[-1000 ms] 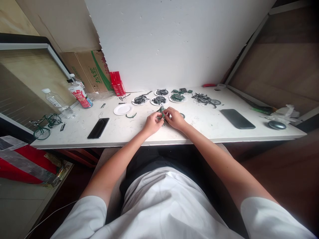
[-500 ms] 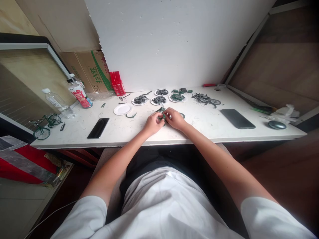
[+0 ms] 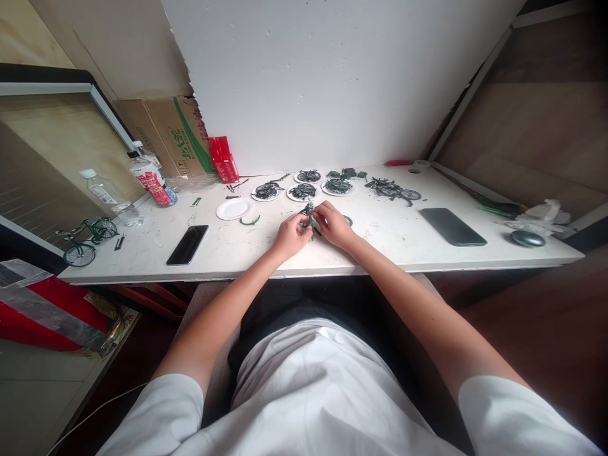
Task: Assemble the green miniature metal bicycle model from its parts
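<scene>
Both my hands meet over the middle of the white table, around a small green model bicycle frame [image 3: 310, 209]. My left hand [image 3: 293, 233] is closed on the frame from the left, its thumb and fingers pinching it. On the other side my right hand [image 3: 334, 223] pinches at the same piece with its fingertips; any small part between them is too hidden to make out. A green wheel [image 3: 348, 221] lies partly behind my right hand. To the left, a curved green mudguard-like piece [image 3: 250, 221] rests near a bare white plate [image 3: 234, 208].
Several plates of dark parts, one a green-filled plate [image 3: 338, 185], stand behind my hands. Farther right lie a pile of black parts [image 3: 392, 189], a grey phone [image 3: 453, 227] and a mouse [image 3: 528, 239]. Leftward are a black phone [image 3: 187, 245], bottles [image 3: 152, 180] and an assembled green model bicycle [image 3: 88, 237].
My right hand has shifted slightly up and its fingers have moved a little on the green frame. My left hand stays almost in place.
</scene>
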`<act>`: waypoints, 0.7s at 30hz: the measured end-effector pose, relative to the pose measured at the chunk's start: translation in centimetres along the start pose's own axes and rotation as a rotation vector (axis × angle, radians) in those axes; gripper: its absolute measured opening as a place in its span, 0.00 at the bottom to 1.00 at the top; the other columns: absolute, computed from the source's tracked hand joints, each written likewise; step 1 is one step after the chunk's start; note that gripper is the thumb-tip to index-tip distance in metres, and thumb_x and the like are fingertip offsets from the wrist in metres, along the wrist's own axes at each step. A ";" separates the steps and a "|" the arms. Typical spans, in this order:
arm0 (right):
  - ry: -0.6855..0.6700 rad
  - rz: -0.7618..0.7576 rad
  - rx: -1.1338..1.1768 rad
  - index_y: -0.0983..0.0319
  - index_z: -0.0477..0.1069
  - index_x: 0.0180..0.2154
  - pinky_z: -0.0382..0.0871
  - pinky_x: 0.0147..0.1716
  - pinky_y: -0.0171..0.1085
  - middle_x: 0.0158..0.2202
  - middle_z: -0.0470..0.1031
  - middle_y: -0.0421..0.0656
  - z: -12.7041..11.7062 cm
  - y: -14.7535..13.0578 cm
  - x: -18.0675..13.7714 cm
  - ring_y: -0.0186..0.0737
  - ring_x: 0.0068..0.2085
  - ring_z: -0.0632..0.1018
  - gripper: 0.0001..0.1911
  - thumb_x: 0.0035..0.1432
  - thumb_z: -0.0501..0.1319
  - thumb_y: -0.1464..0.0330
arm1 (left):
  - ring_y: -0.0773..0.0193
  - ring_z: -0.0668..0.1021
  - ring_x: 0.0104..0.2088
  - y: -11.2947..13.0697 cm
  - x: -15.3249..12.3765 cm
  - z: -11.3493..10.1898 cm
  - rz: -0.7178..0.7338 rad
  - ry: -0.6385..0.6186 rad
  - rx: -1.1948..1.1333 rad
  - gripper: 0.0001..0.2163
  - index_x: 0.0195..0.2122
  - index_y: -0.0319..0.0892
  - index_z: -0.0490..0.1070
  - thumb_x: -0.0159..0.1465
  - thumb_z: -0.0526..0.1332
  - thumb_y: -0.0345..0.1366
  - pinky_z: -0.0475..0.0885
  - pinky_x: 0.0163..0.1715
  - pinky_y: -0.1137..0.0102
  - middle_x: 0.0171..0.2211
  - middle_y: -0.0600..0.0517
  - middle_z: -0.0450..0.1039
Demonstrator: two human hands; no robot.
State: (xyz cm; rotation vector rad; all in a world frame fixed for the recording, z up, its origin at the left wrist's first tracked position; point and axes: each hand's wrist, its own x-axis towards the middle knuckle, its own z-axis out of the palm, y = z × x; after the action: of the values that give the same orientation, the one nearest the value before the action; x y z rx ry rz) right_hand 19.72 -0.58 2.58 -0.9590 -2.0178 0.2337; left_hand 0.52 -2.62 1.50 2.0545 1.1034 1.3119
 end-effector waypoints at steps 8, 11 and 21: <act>-0.007 0.008 0.014 0.57 0.68 0.39 0.65 0.35 0.43 0.42 0.72 0.48 -0.4 -0.5 0.1 0.46 0.37 0.73 0.13 0.76 0.52 0.60 | 0.68 0.80 0.28 0.0 0.0 0.0 0.002 0.003 0.013 0.07 0.42 0.42 0.74 0.63 0.67 0.30 0.75 0.32 0.72 0.43 0.48 0.81; 0.002 -0.002 0.020 0.57 0.68 0.39 0.64 0.35 0.43 0.42 0.71 0.48 -0.3 -0.5 0.1 0.45 0.36 0.73 0.13 0.76 0.52 0.59 | 0.69 0.79 0.28 0.0 0.0 0.0 0.006 0.003 0.005 0.07 0.42 0.42 0.74 0.64 0.67 0.30 0.75 0.32 0.72 0.43 0.48 0.80; 0.013 -0.004 0.012 0.57 0.68 0.38 0.64 0.34 0.43 0.41 0.72 0.47 -0.2 -0.5 0.1 0.45 0.36 0.73 0.13 0.76 0.53 0.59 | 0.68 0.80 0.29 0.0 -0.1 0.0 0.004 -0.006 0.002 0.06 0.42 0.43 0.74 0.64 0.66 0.31 0.75 0.32 0.72 0.43 0.48 0.81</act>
State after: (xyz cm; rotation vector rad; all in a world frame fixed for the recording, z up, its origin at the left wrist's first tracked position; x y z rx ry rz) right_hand 19.60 -0.89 3.03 -0.9465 -2.0044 0.2365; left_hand 0.51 -2.67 1.42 2.0620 1.0993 1.3055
